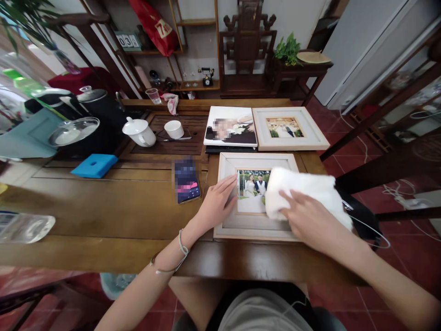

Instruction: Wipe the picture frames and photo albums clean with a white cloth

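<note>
A pale wooden photo frame [255,161] lies flat on the wooden table [113,207] in front of me. My left hand [217,202] rests flat on the frame's left border, fingers stretched out. My right hand [306,216] presses a white cloth [303,188] onto the right side of the frame, fingers spread over the cloth. The cloth covers the frame's right edge and part of the picture.
Behind the near frame lie a second framed photo [289,128] and a photo canvas [230,126]. A phone [187,180] lies left of the frame. A white teapot [139,132], cup [174,129], blue pad [95,165] and kettles [93,99] stand further left.
</note>
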The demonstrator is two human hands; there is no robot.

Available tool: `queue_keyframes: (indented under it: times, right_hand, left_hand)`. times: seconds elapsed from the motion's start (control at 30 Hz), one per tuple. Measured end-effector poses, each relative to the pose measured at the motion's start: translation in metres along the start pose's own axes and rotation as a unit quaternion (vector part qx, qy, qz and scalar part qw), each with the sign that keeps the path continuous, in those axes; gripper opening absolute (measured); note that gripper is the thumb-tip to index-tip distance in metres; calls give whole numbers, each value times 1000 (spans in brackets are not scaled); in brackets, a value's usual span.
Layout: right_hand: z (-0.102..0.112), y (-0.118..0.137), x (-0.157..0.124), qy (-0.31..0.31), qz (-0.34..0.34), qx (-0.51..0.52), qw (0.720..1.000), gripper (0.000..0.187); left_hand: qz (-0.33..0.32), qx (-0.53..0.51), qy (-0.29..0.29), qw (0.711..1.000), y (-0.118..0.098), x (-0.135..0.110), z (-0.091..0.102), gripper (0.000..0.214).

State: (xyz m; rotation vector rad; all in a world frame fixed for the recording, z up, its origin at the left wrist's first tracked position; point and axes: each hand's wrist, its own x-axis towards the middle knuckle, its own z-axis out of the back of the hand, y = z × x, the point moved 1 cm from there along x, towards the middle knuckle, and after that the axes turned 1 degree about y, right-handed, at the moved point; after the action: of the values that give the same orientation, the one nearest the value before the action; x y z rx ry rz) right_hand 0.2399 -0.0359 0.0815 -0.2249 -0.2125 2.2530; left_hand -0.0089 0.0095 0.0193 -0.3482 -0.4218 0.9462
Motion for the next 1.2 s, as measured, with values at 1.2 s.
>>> queue_keyframes:
  times: [1.2]
  right_hand:
    - [6,19,-24,16,147,282,948,51]
  left_hand:
    - [-20,2,3,1000,4,-1,-2,50]
